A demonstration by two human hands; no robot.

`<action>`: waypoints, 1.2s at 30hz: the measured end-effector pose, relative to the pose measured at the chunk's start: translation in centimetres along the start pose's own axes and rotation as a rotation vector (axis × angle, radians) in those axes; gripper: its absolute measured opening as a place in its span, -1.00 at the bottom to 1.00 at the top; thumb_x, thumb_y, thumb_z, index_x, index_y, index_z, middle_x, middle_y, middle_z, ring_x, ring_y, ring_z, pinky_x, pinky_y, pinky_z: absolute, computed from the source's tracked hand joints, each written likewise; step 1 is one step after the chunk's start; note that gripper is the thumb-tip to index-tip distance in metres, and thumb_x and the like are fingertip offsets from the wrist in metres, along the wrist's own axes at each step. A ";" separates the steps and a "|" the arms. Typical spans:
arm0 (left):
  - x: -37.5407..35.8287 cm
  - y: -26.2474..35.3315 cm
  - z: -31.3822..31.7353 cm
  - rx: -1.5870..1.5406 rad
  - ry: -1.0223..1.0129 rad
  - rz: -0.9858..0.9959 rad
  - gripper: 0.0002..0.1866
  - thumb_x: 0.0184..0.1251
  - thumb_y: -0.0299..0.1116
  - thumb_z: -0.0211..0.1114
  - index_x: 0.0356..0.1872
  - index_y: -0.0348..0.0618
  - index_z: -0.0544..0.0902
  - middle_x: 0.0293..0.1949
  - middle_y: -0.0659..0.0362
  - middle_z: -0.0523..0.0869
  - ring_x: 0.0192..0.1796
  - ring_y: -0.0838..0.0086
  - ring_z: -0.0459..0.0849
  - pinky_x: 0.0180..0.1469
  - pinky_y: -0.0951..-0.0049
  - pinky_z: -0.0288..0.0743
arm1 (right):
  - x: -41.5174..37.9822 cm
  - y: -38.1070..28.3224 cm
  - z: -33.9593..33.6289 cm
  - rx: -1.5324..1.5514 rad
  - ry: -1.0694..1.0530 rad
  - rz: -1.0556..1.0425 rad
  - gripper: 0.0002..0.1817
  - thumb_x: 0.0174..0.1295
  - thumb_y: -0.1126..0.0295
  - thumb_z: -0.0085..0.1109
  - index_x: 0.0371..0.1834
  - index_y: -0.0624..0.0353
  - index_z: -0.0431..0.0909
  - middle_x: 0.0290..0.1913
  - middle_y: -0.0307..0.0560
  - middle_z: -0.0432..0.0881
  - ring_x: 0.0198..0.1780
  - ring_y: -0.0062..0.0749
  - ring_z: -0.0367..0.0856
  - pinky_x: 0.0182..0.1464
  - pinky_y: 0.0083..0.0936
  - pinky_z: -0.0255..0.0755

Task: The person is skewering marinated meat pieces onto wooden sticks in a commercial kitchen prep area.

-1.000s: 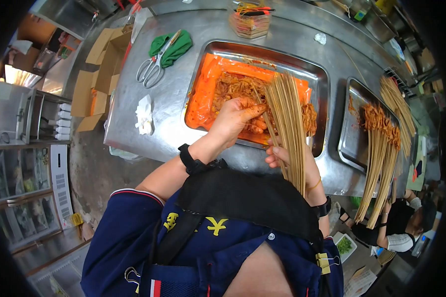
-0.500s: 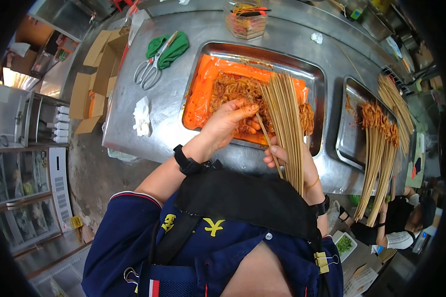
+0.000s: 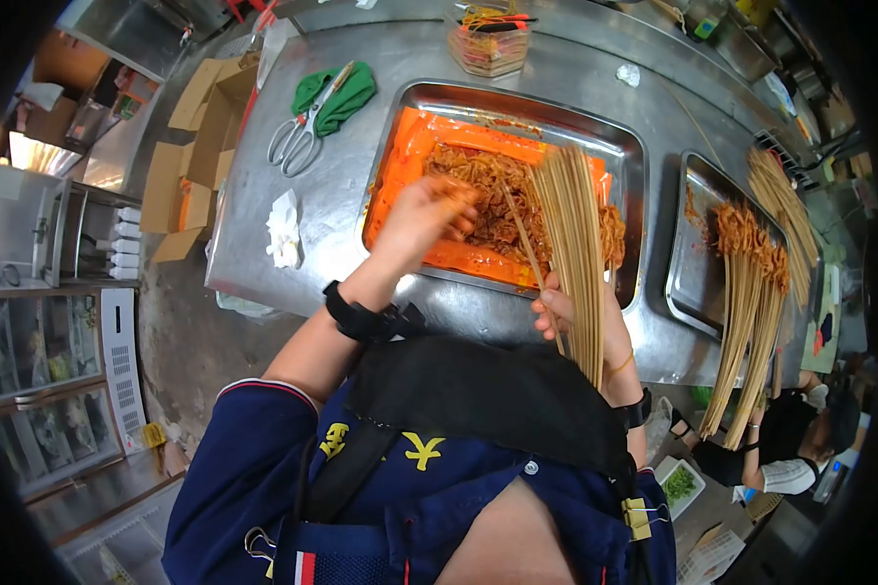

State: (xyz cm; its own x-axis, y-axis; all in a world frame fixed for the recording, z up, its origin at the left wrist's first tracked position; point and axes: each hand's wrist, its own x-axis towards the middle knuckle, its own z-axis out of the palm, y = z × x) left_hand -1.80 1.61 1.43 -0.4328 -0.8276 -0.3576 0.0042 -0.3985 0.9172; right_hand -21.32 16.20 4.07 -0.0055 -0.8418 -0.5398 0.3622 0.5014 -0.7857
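For control, the left hand, fingers grasping 1 stick beside the bundle, should stay steady, while the right hand curls its fingers (grip unclear) over meat in the tray.

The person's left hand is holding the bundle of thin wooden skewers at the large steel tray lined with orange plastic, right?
Wrong hand: the right hand holds the bundle of skewers at the large steel tray, as the head view shows.
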 end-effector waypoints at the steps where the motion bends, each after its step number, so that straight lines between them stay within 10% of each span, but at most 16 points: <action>1: 0.5 0.5 -1.2 0.070 0.008 0.039 -0.82 0.27 -0.33 0.22 -0.25 -0.23 0.53 -0.45 0.20 0.63 -0.50 0.60 0.58 -0.46 0.61 0.47 | 0.1 0.1 -0.3 0.016 0.007 -0.001 -0.83 0.19 0.44 0.17 -0.21 0.24 0.44 -0.42 -0.10 0.57 -0.48 -0.51 0.59 -0.47 -0.64 0.50; 16: 2.6 -0.6 0.2 1.346 0.106 0.250 -0.77 0.04 -0.38 0.27 -0.27 -0.26 0.61 -0.39 -0.03 0.66 -0.30 0.21 0.65 -0.21 0.35 0.48 | -0.1 0.0 -0.9 0.074 -0.007 -0.019 -0.79 0.16 0.41 0.21 -0.22 0.24 0.43 -0.42 -0.09 0.56 -0.49 -0.51 0.57 -0.49 -0.64 0.48; 23: 3.4 -0.7 -2.3 0.255 -0.060 0.013 -0.88 0.19 -0.45 0.25 -0.29 -0.28 0.59 -0.35 0.19 0.68 -0.35 0.56 0.64 -0.31 0.64 0.48 | 0.0 -0.3 -0.6 0.028 -0.028 0.000 -0.80 0.17 0.43 0.19 -0.21 0.26 0.44 -0.42 -0.09 0.57 -0.48 -0.52 0.58 -0.48 -0.66 0.49; 36: 0.9 0.2 1.2 -0.337 -0.018 -0.096 -0.79 0.27 -0.49 0.14 -0.09 -0.27 0.54 -0.20 0.16 0.65 -0.20 0.49 0.62 -0.16 0.52 0.52 | 0.2 -0.1 0.0 -0.021 -0.065 0.023 -0.79 0.15 0.41 0.21 -0.22 0.25 0.46 -0.40 -0.12 0.60 -0.44 -0.52 0.62 -0.44 -0.65 0.52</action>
State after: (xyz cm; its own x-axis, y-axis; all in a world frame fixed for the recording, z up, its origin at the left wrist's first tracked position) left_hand -3.24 1.25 1.48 -0.4616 -0.7738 -0.4338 0.2586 -0.5851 0.7686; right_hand -21.32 15.97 4.02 0.0638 -0.8408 -0.5376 0.3417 0.5245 -0.7798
